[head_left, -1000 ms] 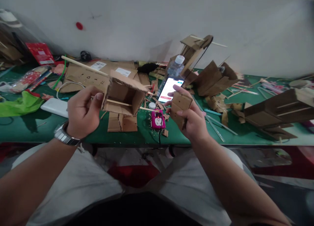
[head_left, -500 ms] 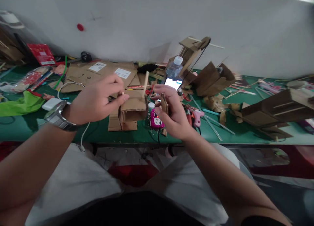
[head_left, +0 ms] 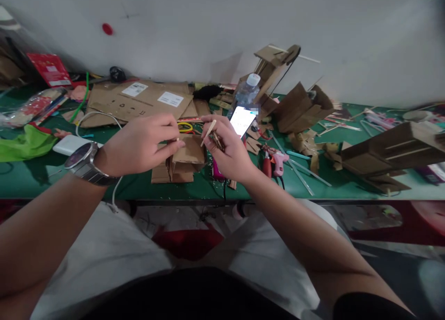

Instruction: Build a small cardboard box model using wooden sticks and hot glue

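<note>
My left hand (head_left: 141, 146) is closed in a pinch left of a small cardboard box (head_left: 191, 155). A tiny pale tip shows between its thumb and forefinger; the rest is hidden. My right hand (head_left: 229, 146) is closed on a small brown cardboard piece (head_left: 218, 141), right of the box. A wooden stick (head_left: 209, 132) slants across its fingertips, its lower end by the box's top right edge. Whether the fingers grip the stick or only touch it, I cannot tell. Behind that hand, a lit phone (head_left: 241, 120) leans near a plastic bottle (head_left: 248, 95).
A pink glue gun (head_left: 279, 162) and clear glue sticks (head_left: 301, 181) lie to the right. Farther right stand cardboard constructions (head_left: 389, 153). A flattened carton (head_left: 118, 102) covers the back left, and a white charger (head_left: 71, 145) with its cable lies near my left wrist.
My right hand has moved left to the box, with the cardboard piece. The stick, upright on the box before, now tilts at its fingers. My left hand has shifted slightly down.
</note>
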The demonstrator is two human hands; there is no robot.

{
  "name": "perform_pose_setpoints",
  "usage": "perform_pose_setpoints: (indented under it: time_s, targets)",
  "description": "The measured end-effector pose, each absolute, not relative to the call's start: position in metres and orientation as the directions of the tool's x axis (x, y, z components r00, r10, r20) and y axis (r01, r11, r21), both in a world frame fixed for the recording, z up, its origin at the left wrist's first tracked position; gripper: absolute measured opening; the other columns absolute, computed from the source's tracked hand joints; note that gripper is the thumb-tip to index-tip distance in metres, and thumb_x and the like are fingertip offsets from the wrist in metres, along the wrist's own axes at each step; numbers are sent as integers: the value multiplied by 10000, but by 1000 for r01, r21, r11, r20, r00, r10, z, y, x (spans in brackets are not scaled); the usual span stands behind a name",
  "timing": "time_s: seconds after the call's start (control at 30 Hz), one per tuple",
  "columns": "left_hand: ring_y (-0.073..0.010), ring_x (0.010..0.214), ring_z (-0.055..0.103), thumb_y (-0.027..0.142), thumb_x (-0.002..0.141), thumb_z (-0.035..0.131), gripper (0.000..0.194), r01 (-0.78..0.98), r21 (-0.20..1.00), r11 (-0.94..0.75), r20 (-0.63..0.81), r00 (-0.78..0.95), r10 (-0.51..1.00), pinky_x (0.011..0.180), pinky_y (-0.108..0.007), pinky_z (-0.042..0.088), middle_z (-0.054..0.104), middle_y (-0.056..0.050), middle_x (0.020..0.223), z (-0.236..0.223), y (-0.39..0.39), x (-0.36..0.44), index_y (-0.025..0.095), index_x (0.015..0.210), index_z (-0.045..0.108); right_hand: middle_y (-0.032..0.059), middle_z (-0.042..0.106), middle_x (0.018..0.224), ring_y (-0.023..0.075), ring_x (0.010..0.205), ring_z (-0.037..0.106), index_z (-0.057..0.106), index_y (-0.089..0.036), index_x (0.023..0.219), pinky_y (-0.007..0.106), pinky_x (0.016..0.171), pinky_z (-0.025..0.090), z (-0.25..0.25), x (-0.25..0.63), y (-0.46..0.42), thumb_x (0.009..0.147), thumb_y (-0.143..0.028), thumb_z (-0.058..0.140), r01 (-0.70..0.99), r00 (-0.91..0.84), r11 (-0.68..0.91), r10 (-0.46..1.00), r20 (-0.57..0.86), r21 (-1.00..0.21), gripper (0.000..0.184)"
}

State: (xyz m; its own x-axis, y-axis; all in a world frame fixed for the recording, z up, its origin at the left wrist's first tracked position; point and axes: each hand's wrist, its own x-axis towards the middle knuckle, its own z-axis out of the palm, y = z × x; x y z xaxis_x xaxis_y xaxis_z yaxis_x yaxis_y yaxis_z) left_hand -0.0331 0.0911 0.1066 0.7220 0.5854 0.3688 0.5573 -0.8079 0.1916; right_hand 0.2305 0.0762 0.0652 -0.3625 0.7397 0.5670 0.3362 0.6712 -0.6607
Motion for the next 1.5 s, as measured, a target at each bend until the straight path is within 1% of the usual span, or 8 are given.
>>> perform_pose_setpoints:
  time_s: [0.2, 0.47, 0.63, 0.8, 1.0, 1.23, 1.37, 1.5]
  targets:
    - [-248, 926, 664, 382, 1090, 513, 314, 574, 217, -789, 362, 703, 612, 848, -398, 513, 695, -92, 1060, 108, 89, -33, 210, 878, 666, 157, 640, 1365, 315, 1423, 588, 606, -269, 1036, 603, 1223, 490, 65, 228, 77, 1119, -355, 517, 337, -357, 683, 730, 583, -648, 149]
    - [-272, 928, 688, 381, 1054, 552, 266, 581, 261, -770, 362, 681, 637, 866, -430, 544, 707, -90, 1066, 105, 89, -33, 243, 868, 682, 150, 648, 1377, 316, 1435, 576, 609, -286, 1042, 609, 1223, 491, 65, 228, 77, 1107, -337, 512, 363, -353, 672, 740, 572, -645, 127]
    - [-272, 936, 683, 371, 1074, 526, 268, 582, 236, -778, 352, 695, 626, 857, -450, 556, 695, -104, 1084, 101, 89, -34, 222, 908, 675, 149, 650, 1367, 314, 1437, 579, 607, -291, 1055, 616, 1215, 504, 64, 226, 77, 1104, -332, 486, 378, -365, 649, 760, 538, -660, 137]
    - [-270, 943, 666, 358, 1063, 533, 247, 582, 269, -767, 353, 682, 641, 882, -444, 560, 679, -104, 1059, 100, 90, -34, 220, 915, 675, 158, 634, 1387, 307, 1463, 563, 626, -269, 1044, 589, 1217, 496, 57, 225, 78, 1111, -307, 493, 387, -399, 654, 754, 521, -650, 154]
    - [-260, 955, 664, 392, 1050, 559, 239, 583, 302, -755, 354, 666, 656, 895, -422, 543, 682, -88, 1053, 96, 92, -36, 229, 896, 641, 176, 641, 1370, 300, 1348, 643, 636, -234, 1054, 542, 1146, 540, 45, 227, 78, 1097, -257, 508, 414, -497, 628, 763, 414, -659, 137]
    - [-290, 1001, 686, 407, 1034, 581, 241, 594, 313, -741, 320, 669, 671, 940, -463, 566, 695, -107, 1091, 91, 93, -38, 232, 890, 662, 177, 660, 1358, 304, 1294, 675, 659, -231, 1032, 533, 1094, 571, 47, 228, 77, 1067, -253, 541, 440, -481, 623, 772, 416, -647, 125]
    - [-311, 1145, 693, 502, 1017, 654, 263, 591, 343, -730, 325, 655, 682, 1035, -474, 574, 715, -106, 1178, 87, 92, -36, 239, 1024, 669, 171, 667, 1368, 301, 1263, 687, 671, -228, 1025, 525, 1084, 579, 44, 226, 75, 1054, -256, 563, 464, -448, 610, 788, 424, -643, 115]
    - [-348, 1293, 682, 600, 970, 726, 429, 591, 408, -696, 286, 641, 712, 1136, -523, 555, 727, -138, 1361, 78, 92, -33, 229, 1185, 701, 165, 673, 1397, 314, 1275, 683, 686, -230, 1049, 546, 1088, 578, 41, 225, 74, 1048, -253, 582, 476, -437, 592, 801, 409, -650, 107]
